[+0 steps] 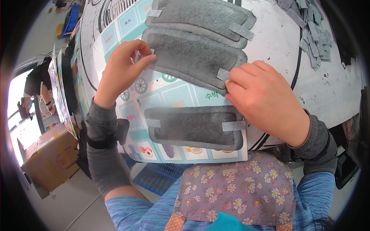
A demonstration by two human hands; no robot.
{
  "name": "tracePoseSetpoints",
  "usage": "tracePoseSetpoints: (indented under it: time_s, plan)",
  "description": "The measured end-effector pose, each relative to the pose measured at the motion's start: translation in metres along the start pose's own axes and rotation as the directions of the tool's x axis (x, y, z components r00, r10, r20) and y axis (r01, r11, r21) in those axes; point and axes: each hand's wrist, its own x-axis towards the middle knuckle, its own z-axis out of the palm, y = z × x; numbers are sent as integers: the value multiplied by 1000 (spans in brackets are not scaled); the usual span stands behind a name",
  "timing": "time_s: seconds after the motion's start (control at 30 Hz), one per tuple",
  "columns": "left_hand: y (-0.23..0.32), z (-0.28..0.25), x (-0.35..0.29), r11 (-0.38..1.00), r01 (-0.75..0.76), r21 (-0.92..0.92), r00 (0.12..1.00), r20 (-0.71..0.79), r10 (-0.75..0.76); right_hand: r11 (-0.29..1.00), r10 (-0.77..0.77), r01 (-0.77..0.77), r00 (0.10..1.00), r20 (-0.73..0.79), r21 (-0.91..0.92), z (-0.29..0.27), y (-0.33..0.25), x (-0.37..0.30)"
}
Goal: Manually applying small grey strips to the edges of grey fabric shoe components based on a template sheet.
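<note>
Three dark grey fuzzy pads lie one below another. The middle pad (192, 54) is between my hands. At its left end my left hand (129, 63) pinches a small pale strip (152, 51), mostly hidden by the fingers. My right hand (262, 98) has its fingers closed at the light grey strip (223, 74) on the pad's right end. Above, partly overlapping it, lies the far pad (204, 17) with a light strip at each end. The near pad (192, 129) lies closest to me, also with a light strip at each end.
Under the pads is a printed fruit-picture sheet (138, 133) on a white table (269, 46) with black lines. Loose grey strips (316, 38) are piled at the far right. A cardboard box (52, 158), a blue basket (156, 179) and another person (38, 84) are off the table.
</note>
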Motion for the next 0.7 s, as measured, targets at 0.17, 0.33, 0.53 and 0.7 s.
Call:
tracePoseSetpoints:
  time_s: [0.17, 0.33, 0.53, 0.7]
  plan:
    - [-6, -4, 0, 989, 133, -67, 990, 66, -128, 1000, -3, 3, 1000, 0, -4, 0, -1, 1]
    - [3, 1, -1, 990, 8, 139, 1000, -16, -5, 1000, 2, -2, 1000, 4, -5, 0, -1, 0]
    - [-8, -7, -2, 948, 251, -195, 952, -128, -279, 1000, 9, -9, 1000, 6, -23, 2, -6, 2]
    - [-21, -7, -3, 937, 248, -245, 947, -143, -288, 1000, -2, 2, 1000, 18, -15, 1, -5, 3]
